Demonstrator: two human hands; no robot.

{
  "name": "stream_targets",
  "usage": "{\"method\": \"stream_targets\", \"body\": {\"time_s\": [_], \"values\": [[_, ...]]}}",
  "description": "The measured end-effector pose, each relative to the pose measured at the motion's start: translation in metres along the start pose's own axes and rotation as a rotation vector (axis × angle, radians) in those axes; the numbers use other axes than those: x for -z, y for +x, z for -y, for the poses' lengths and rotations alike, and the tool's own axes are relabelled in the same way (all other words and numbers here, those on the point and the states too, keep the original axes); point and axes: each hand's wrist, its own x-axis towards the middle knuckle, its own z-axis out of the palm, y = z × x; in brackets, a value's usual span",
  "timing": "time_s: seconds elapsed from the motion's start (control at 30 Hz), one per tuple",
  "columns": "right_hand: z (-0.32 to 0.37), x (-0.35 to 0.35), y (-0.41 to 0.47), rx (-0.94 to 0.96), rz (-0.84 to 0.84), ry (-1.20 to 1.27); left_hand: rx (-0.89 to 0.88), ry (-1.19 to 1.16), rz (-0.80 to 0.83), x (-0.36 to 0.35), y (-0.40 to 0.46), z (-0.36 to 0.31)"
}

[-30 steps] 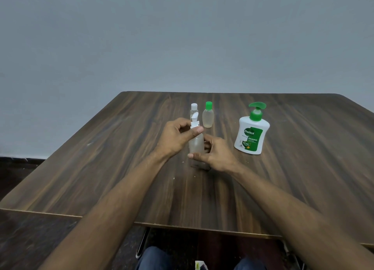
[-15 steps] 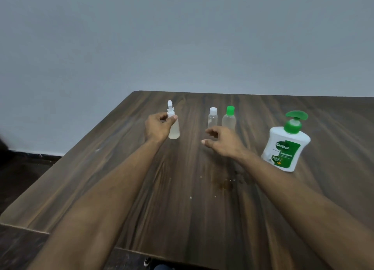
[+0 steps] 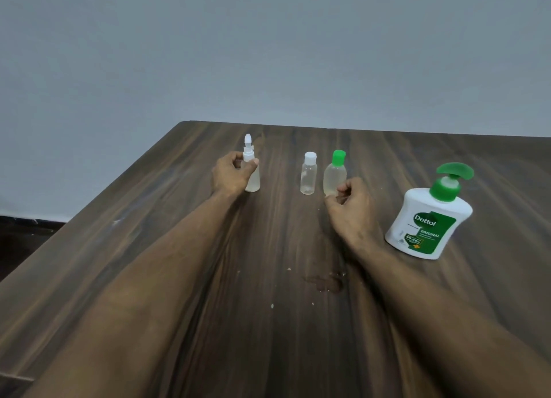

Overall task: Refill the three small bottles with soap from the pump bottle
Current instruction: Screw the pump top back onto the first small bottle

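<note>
A: Status on the refill?

B: Left hand [image 3: 229, 175] grips the spray bottle [image 3: 251, 171], fingers and thumb curled round it. It stands upright on the table [image 3: 492, 159], far left, well apart from the other two. Nozzle is on. Pale liquid shows in its lower part.

A: Right hand?

B: Right hand [image 3: 350, 206] is loosely curled, touching or just short of the base of the green-cap bottle [image 3: 334, 174]. Can't tell if it actually pinches it. No clear hold.

A: Other bottles?

B: White-cap bottle [image 3: 308, 175] sits just left of the green-cap one, capped, looks near empty. Green-cap bottle is capped too, with pale liquid up most of its body. Pump bottle [image 3: 429, 215] stands to the right, near the right wrist, nobody touching it.

A: So progress?

B: Judging by levels: spray bottle looks done, green one possibly. White-cap one likely remains. Small wet smear [image 3: 326, 283] on the table, nearer the person.
</note>
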Motion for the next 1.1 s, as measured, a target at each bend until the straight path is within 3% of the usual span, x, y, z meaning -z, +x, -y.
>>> {"method": "stream_targets", "body": {"time_s": [0.13, 0.27, 0.43, 0.6, 0.83, 1.0, 1.03, 1.1], "values": [[0.009, -0.004, 0.011, -0.12, -0.1, 0.067, 0.017, -0.016, 0.035, 0.001, -0.003, -0.002], [0.016, -0.005, 0.032, -0.175, -0.029, 0.121, 0.003, -0.052, 0.112, 0.007, -0.009, -0.008], [0.02, -0.012, 0.053, -0.197, 0.049, 0.146, 0.044, -0.202, 0.355, 0.018, -0.033, -0.018], [0.014, -0.016, 0.054, -0.219, 0.007, 0.118, 0.089, -0.247, 0.412, 0.023, -0.05, -0.028], [0.003, -0.001, 0.018, -0.044, -0.03, 0.119, 0.072, -0.262, 0.298, 0.017, -0.063, -0.025], [0.005, 0.02, -0.011, 0.157, 0.131, 0.221, 0.006, -0.184, -0.268, 0.018, -0.103, -0.018], [0.006, 0.024, -0.017, 0.185, 0.166, 0.23, -0.012, -0.192, -0.268, 0.018, -0.114, -0.018], [0.009, 0.031, -0.029, 0.218, 0.219, 0.241, -0.066, -0.233, -0.111, 0.014, -0.136, -0.021]]}}
